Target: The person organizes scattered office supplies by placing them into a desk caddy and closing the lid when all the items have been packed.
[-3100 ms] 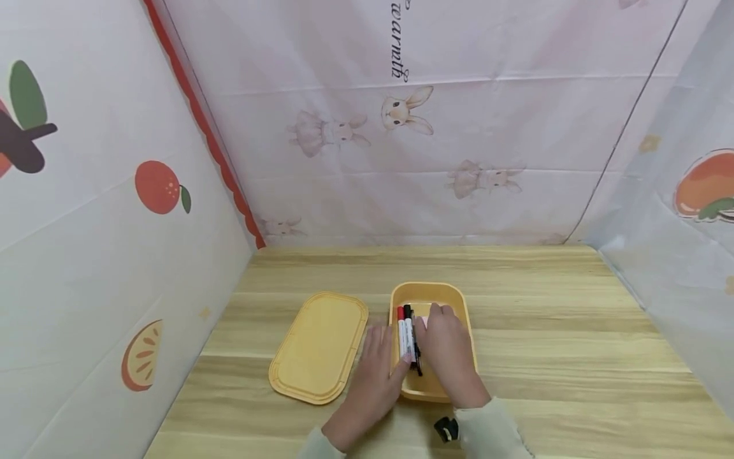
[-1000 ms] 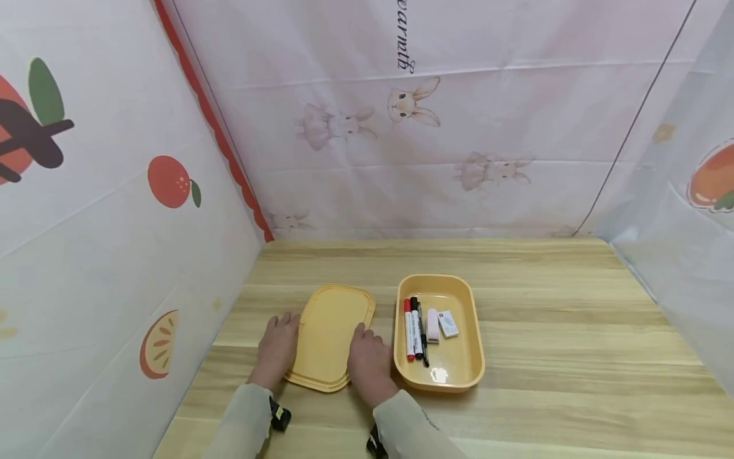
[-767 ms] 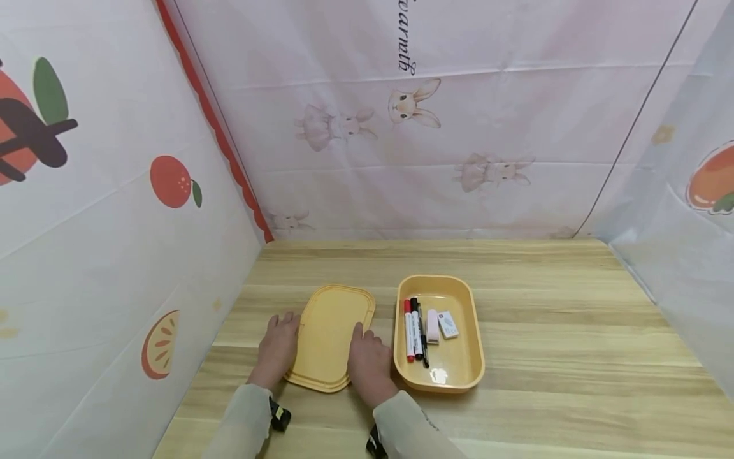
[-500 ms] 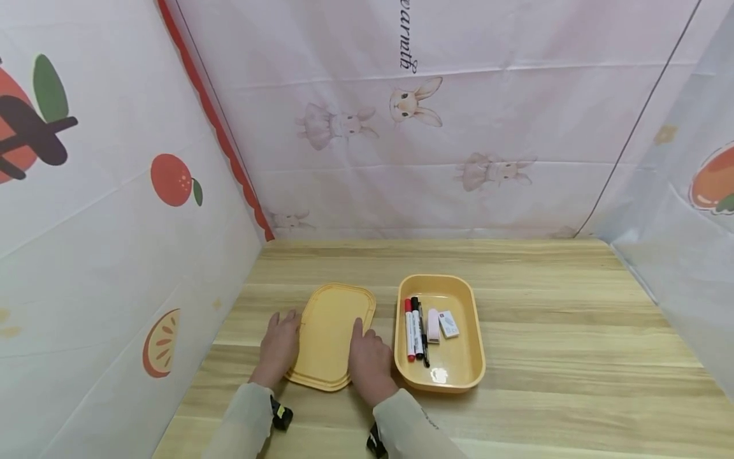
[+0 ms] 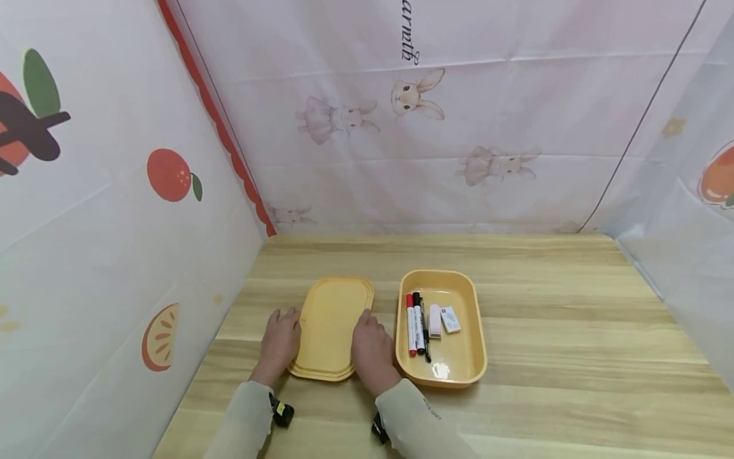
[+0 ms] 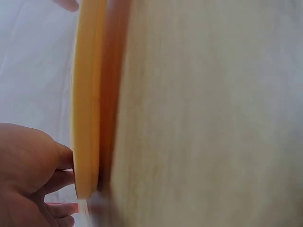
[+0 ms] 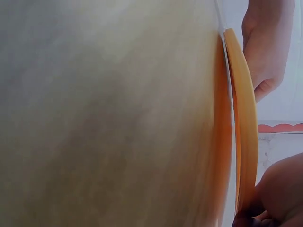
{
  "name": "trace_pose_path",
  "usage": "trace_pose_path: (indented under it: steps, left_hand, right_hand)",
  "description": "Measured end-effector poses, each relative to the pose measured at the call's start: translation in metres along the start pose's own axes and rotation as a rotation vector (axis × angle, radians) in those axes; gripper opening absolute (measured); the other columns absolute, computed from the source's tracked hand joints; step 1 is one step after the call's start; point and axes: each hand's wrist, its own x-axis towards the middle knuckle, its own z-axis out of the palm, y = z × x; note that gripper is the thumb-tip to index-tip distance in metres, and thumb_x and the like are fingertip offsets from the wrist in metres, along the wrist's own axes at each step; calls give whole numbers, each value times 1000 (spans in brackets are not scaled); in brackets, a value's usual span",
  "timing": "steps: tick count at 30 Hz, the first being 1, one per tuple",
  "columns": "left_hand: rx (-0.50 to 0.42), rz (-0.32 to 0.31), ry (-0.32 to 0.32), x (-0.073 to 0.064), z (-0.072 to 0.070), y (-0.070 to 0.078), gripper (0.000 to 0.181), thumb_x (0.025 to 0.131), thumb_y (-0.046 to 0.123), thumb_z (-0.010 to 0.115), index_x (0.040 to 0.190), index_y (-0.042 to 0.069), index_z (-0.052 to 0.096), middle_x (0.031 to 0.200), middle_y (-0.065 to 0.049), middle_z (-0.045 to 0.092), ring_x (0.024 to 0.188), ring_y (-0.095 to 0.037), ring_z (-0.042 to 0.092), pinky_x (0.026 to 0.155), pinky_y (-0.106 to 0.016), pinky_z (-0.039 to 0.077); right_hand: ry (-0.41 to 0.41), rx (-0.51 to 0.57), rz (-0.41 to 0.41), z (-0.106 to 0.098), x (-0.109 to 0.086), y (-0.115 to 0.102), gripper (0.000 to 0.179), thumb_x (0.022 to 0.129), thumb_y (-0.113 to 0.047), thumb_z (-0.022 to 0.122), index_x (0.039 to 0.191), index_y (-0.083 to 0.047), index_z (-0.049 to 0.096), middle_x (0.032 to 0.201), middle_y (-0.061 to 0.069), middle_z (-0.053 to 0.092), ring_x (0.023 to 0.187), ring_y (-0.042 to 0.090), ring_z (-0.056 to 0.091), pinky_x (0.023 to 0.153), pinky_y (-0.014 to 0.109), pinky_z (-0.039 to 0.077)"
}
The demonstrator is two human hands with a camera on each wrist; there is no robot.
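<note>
In the head view my left hand (image 5: 280, 341) holds the left edge of a yellow rectangular lid (image 5: 329, 328), and my right hand (image 5: 373, 350) holds its right edge. The left wrist view shows the lid's side (image 6: 86, 104) with fingers bent at its near end; a dark reddish shadow runs beside it. From the right wrist, the lid's rim (image 7: 249, 123) stands slightly apart from the table at one end. Some fingertips are hidden beneath the lid. Just right of my right hand sits an uncovered yellow box (image 5: 464, 357).
Inside the box lie a red-capped marker (image 5: 411, 328), a black-capped marker (image 5: 420, 328), a slim black pen (image 5: 426, 335), a pink stapler-like item (image 5: 434, 320) and a small white block (image 5: 451, 320). Printed cloth walls (image 5: 367, 185) enclose the wooden table (image 5: 573, 357).
Both hands have moved from the box to the lid's sides and taken hold of it. Over the last half second the lid has turned straighter and shifted slightly away. The box's contents stay put.
</note>
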Motion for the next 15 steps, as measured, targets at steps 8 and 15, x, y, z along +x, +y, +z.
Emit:
trace_pose_path:
  steps: [8,15]
  left_hand:
    - [-53,-30,61,-1,-7,-6,39,105,13,45,139,1,59,150,-19,51,143,-50,35,109,-67,37]
    - [-75,-22,100,-6,-20,-7,40,105,13,44,141,2,57,150,-19,50,145,-48,33,109,-67,36]
  right_hand:
    - [38,-18,-48,-13,4,-5,33,105,-9,47,134,5,53,92,13,65,74,24,61,56,38,52]
    - [57,-69,-108,-29,7,-11,39,104,-8,48,141,4,52,103,15,69,87,26,65,76,39,56]
